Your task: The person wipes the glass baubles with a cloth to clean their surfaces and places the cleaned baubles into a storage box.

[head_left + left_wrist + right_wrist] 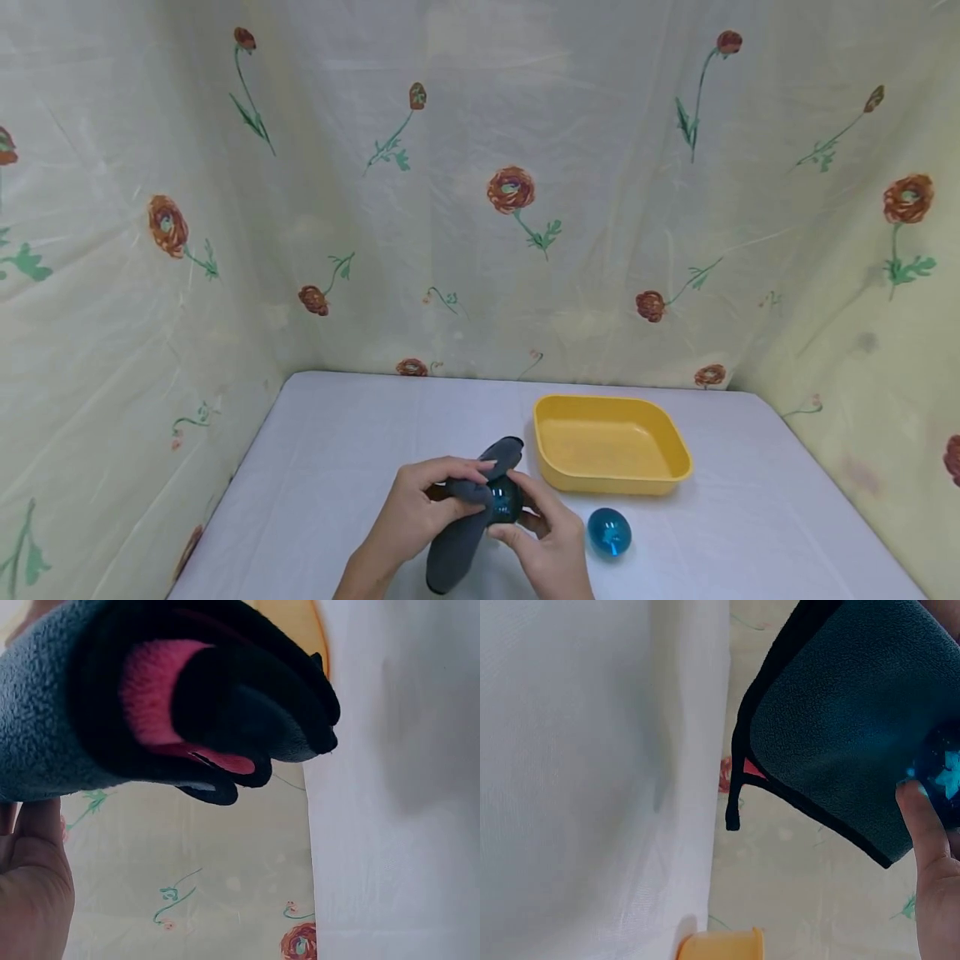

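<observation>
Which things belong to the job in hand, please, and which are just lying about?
Seemingly in use:
dark grey black-edged fleece cloth, in the left hand
glossy blue ball, in the right hand

Seemingly lying about:
second blue ball
rounded yellow tray

Soft, diffuse light — faint, blurry-edged shadows on the white tabletop

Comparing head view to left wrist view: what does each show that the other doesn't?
Only the head view: a loose blue ball on the table, and a second blue ball held by the right hand against the cloth.

Only the left wrist view: the cloth's pink surface.

Both: the grey cloth, white table, flowered curtain and yellow tray, the last only partly in the wrist view.
</observation>
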`<state>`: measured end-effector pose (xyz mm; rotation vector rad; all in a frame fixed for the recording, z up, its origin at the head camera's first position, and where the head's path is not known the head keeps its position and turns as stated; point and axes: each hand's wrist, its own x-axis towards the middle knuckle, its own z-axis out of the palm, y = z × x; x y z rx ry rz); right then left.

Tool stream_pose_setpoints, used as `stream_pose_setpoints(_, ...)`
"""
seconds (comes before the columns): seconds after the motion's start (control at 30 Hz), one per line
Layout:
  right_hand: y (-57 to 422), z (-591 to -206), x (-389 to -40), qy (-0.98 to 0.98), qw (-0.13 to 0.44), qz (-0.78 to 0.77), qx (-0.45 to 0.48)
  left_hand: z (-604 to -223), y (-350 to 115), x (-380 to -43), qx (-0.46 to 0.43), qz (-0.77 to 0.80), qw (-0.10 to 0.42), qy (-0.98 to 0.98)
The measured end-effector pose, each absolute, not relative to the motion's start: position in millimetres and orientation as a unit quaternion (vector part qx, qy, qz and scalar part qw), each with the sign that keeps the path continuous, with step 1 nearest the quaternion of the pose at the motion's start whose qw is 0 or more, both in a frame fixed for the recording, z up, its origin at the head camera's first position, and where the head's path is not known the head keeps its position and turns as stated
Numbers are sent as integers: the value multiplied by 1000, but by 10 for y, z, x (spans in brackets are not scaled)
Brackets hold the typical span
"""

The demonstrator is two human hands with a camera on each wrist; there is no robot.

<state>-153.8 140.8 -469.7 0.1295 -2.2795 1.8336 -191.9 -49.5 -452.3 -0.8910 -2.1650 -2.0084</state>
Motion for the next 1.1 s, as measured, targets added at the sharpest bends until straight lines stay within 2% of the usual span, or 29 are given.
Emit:
stream_pose_setpoints(0.27, 1449, -4724, -1561, -753, 73, 653, 18, -4527, -479, -1899, -318, -632, 56, -705)
stream_pose_setpoints(0.47, 1462, -4718, -1560, -749, 67, 658, 24, -4505, -461, -1883, -343, -617, 81, -704)
stream_pose_setpoints(0.73, 1484, -4722, -1554, -751, 61, 657, 27, -4468, -458, -1847, -347, -615, 79, -704)
stream_pose_setpoints(1.1, 1480, -4707, -1547, -755, 55, 654, 14, -4497, -448, -1861, -364, -608, 101, -698)
